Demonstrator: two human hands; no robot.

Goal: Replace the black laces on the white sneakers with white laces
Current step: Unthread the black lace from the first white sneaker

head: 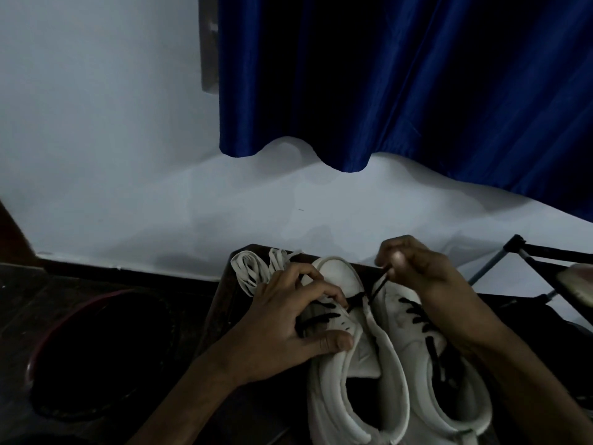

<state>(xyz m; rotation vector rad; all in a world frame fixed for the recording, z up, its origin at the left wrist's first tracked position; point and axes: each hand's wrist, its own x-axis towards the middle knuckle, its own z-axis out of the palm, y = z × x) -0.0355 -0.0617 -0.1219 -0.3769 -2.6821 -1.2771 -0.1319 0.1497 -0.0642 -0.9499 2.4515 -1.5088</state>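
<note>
Two white sneakers stand side by side on a dark table, toes pointing away from me. My left hand [288, 319] grips the left sneaker [349, 380] across its lacing, thumb on the tongue side. My right hand [417, 271] pinches the end of the black lace [378, 285] and holds it taut above that sneaker's toe. The right sneaker [449, 396] still carries its black lace [420, 316] through the eyelets. A loose bundle of white laces [253, 268] lies at the table's far left corner, just beyond my left hand.
The dark table [231, 303] stands against a pale wall [96, 139]. A blue curtain [417, 75] hangs above. A dark round basin with a reddish rim [57, 329] sits on the floor at the left. A black folding stand [529, 255] is at the right.
</note>
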